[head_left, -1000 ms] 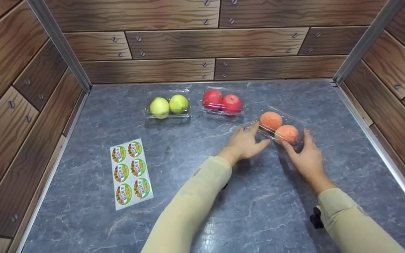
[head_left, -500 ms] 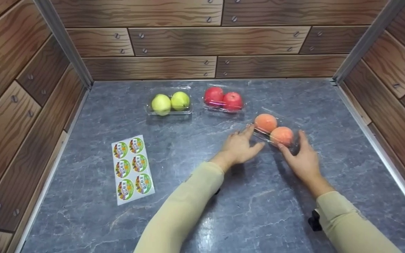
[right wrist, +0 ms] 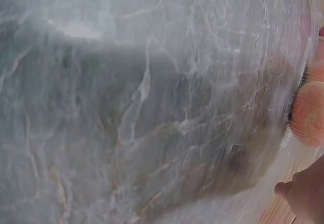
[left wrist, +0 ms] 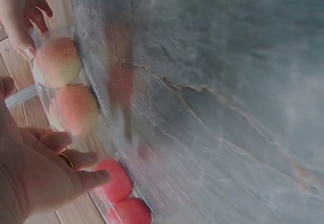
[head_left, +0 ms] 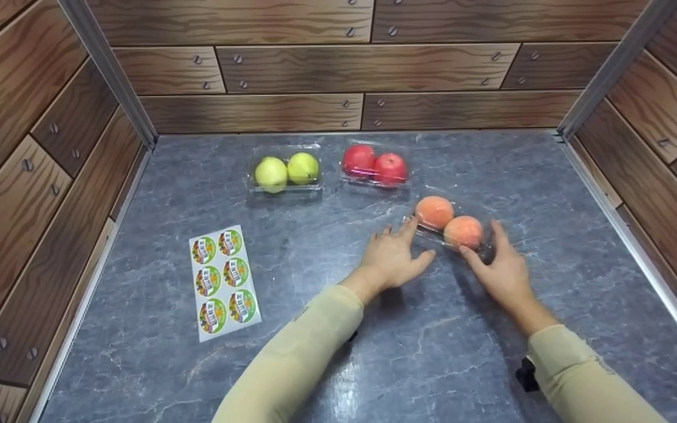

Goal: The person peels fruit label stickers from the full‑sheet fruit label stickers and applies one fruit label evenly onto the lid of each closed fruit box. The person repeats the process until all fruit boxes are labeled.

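Observation:
A clear plastic box [head_left: 448,222] with two peaches lies slanted on the grey stone-look table [head_left: 327,247], right of centre. My left hand [head_left: 418,241] has straight fingers touching the box's left end, thumb spread on the table. My right hand [head_left: 482,244] grips the right end, thumb on the near side and fingers round the far corner. In the left wrist view both peaches [left wrist: 66,84] show under the lid, with my left hand [left wrist: 35,178] just beside them and the right hand's fingers [left wrist: 20,16] at the other end. The right wrist view catches one peach [right wrist: 309,112] and a fingertip [right wrist: 304,193].
A clear box of two green apples [head_left: 285,170] and another of two red apples [head_left: 374,165] stand at the back. A sheet of round fruit stickers [head_left: 224,282] lies front left. Wood-patterned walls [head_left: 338,64] close in the back and both sides.
Both hands have slid the peach box toward me and a little to the left, away from the red apples. The other boxes and the sticker sheet have stayed put.

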The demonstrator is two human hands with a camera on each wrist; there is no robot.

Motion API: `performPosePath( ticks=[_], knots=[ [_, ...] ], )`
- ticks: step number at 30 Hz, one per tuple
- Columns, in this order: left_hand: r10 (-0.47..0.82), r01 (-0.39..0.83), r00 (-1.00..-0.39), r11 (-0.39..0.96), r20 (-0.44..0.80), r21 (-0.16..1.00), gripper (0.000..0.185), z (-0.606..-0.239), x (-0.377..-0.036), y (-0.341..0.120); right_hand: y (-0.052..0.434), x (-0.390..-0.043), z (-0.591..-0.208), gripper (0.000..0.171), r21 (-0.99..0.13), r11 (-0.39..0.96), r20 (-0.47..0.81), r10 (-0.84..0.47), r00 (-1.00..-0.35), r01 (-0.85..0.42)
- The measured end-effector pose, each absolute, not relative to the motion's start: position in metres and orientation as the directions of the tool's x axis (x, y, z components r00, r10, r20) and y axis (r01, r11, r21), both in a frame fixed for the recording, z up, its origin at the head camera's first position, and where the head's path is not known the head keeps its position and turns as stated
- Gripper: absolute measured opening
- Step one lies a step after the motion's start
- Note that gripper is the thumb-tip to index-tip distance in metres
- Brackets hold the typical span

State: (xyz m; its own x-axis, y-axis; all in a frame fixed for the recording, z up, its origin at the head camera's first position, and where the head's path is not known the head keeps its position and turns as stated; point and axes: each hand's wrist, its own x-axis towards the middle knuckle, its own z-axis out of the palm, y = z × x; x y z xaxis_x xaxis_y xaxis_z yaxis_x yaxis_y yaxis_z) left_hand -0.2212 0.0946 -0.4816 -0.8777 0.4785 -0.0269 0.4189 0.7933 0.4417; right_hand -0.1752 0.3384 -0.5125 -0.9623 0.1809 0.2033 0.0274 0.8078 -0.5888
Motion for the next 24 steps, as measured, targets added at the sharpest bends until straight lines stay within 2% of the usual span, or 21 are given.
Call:
performPosePath(
  ticks=[11, 24],
  knots=[
    [0.444, 0.406, -0.896, 0.825, -0.005, 0.393, 0.087, -0.485, -0.202, 0.07, 0.321, -0.173, -0.514, 0.091, -0.596, 0.803, 0.164, 0.111, -0.98, -0.008],
    [0.428, 0.404, -0.904, 0.851, 0.002, 0.335, 0.086, -0.485, -0.189, 0.043, 0.298, -0.178, -0.519, 0.09, -0.627, 0.772, 0.219, 0.047, -0.975, -0.104]
  ],
)
